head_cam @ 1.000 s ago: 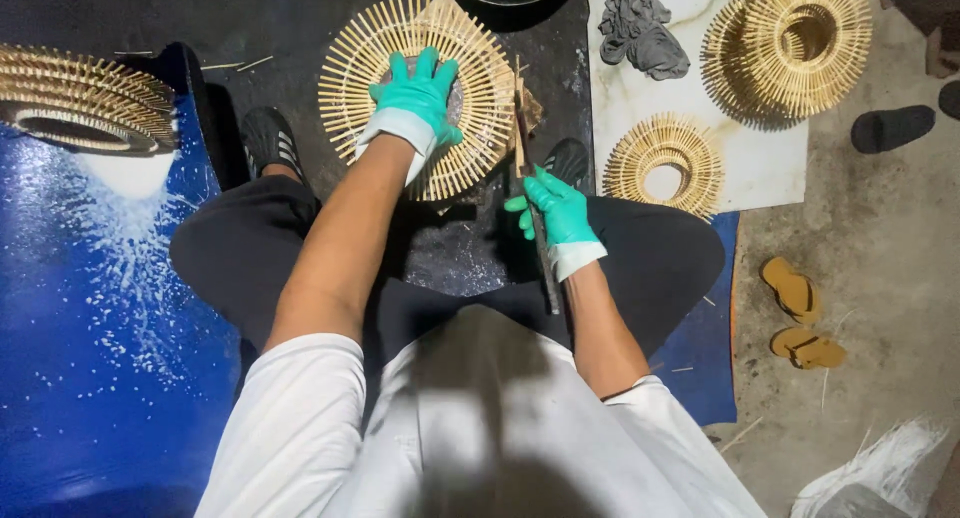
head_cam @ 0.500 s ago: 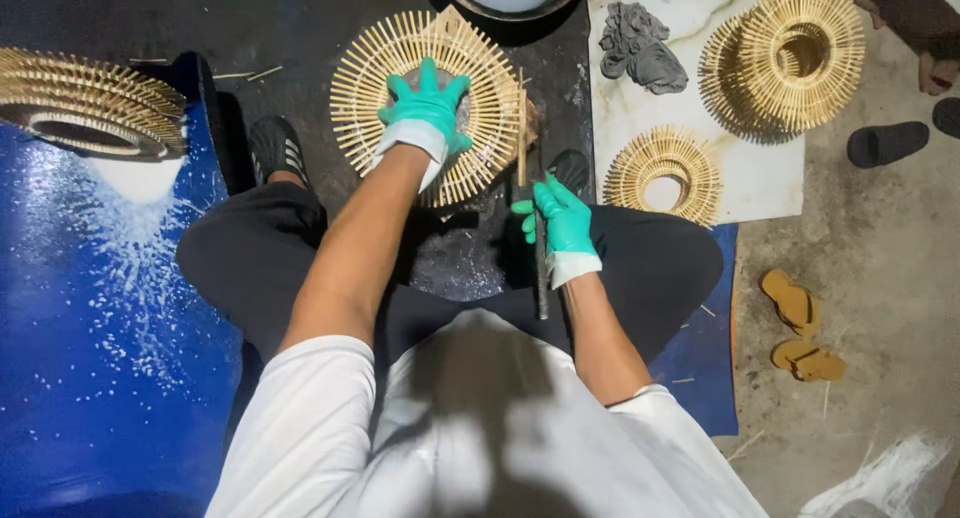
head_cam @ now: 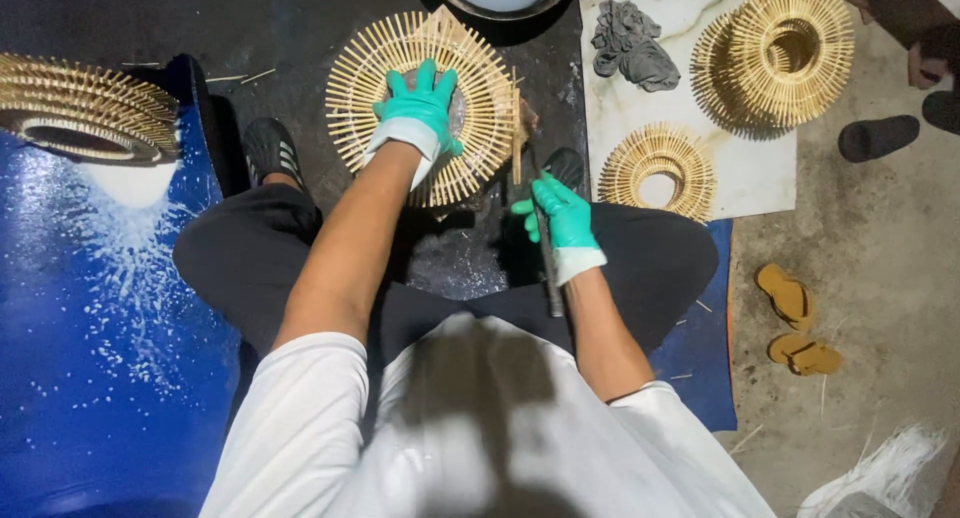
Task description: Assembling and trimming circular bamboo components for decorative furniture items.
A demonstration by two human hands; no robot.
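Your left hand (head_cam: 420, 106) presses flat on the bamboo-stick ring (head_cam: 425, 106); your right hand (head_cam: 560, 216) grips a long blade (head_cam: 548, 268).
The blade's long axis runs toward your body, and the ring's right edge sits just ahead of that fist, left of it.

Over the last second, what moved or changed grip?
Almost nothing changed. The left hand still presses flat on the round sunburst ring of bamboo sticks; the right hand still grips the long dark-handled tool beside it. The small shifts look like head-camera drift. Nothing was picked up or released.

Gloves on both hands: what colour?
Teal green with white cuffs, on the left hand and right hand; head view.
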